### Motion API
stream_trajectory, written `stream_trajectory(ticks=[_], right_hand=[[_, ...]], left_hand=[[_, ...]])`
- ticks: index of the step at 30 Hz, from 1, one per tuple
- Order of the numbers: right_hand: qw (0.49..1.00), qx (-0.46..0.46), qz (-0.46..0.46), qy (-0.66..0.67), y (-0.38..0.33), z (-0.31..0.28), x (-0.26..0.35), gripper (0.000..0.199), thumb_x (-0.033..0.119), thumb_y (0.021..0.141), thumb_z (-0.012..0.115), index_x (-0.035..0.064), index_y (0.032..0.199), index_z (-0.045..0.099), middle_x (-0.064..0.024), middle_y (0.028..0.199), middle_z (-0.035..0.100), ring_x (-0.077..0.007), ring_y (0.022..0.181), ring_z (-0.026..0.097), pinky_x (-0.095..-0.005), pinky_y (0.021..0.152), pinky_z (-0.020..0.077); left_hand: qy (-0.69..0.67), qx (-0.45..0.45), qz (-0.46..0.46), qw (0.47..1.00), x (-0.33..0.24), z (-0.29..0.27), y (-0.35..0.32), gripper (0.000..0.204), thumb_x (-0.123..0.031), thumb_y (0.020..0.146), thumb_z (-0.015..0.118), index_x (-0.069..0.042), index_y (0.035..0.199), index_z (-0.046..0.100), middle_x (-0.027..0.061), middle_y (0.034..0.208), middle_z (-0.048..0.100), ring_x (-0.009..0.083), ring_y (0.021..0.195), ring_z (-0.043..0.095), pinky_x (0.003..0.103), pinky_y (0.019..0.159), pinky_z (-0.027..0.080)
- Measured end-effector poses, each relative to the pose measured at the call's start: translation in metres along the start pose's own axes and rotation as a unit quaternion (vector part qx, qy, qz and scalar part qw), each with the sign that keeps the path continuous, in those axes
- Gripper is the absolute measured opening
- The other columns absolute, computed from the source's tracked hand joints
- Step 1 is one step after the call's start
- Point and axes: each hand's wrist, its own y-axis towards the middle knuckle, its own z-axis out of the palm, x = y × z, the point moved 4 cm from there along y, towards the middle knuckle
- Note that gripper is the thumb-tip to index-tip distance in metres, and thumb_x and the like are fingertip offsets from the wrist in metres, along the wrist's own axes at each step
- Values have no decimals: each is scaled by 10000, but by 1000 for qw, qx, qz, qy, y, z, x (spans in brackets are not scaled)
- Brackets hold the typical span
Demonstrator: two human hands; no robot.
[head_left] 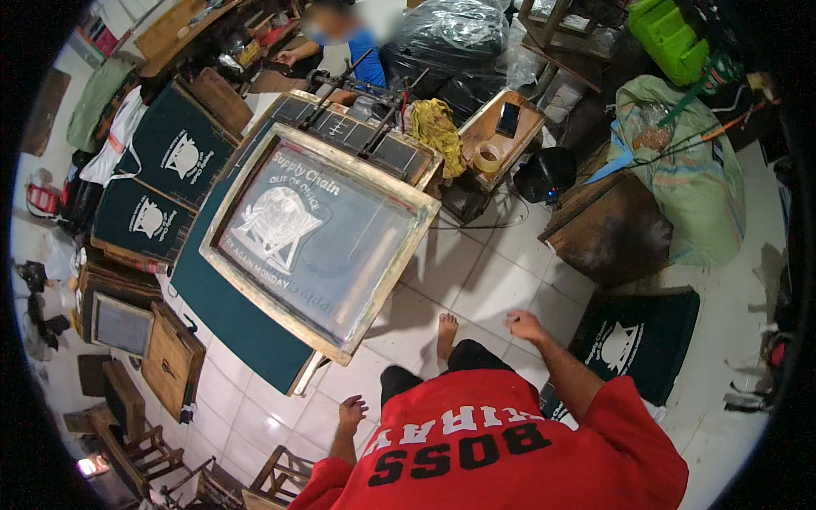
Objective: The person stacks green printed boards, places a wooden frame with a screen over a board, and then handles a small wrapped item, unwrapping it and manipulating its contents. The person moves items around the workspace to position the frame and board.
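Observation:
My left hand (353, 411) hangs in the air at lower centre, fingers loosely apart and nothing seen in it. To its upper left is a wooden-framed printing screen (374, 320), lying tilted over dark green fabric (229, 314) on a board. The mesh carries white lettering and a round emblem. My right hand (525, 325) is held out over the tiled floor, loosely curled with the fingers partly apart; I see nothing in it. Neither hand touches the screen. Right of my right hand, a printed dark green fabric piece (633, 344) lies on a board.
More printed dark green pieces (174, 153) rest on boards at left. A wooden tray (527, 115) holds a phone (507, 120) and a tape roll (488, 157), beside a yellow cloth (436, 132). A large pale green sack (714, 178) stands right. Another person (361, 51) is behind the screen.

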Motion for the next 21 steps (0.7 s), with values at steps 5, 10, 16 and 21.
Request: stream_trajectory(ticks=[5, 10, 16, 21], right_hand=[[986, -74, -132, 76, 93, -104, 154, 965, 635, 773, 721, -25, 1428, 461, -261, 1294, 599, -358, 1197, 592, -409, 1010, 469], [938, -255, -226, 63, 184, -165, 357, 1243, 639, 757, 757, -42, 1559, 96, -292, 1468, 368, -423, 1330, 432, -496, 1099, 372], [950, -245, -178, -76, 249, -203, 451, 1183, 504, 742, 819, -50, 1545, 151, -282, 1311, 539, -390, 1152, 588, -485, 920, 482], [947, -193, -253, 46, 238, -255, 432, 575, 308, 764, 778, -14, 1211, 613, -150, 920, 723, -295, 861, 709, -403, 784, 554]], left_hand=[[112, 41, 26, 993, -37, 74, 4, 433, 26, 913, 448, -29, 1324, 573, 170, 1167, 675, 242, 923, 710, 363, 699, 583], [184, 41, 99, 977, -55, 100, 48, 342, -45, 910, 514, -11, 1221, 653, 186, 1096, 707, 255, 889, 709, 387, 765, 587], [103, 36, 85, 990, -96, 112, 83, 357, -172, 883, 626, 22, 1180, 664, 193, 1103, 712, 294, 925, 705, 446, 829, 584], [-29, 35, 71, 996, -145, 125, 67, 397, -215, 878, 650, 31, 1190, 652, 193, 1108, 710, 312, 941, 702, 472, 846, 577]])
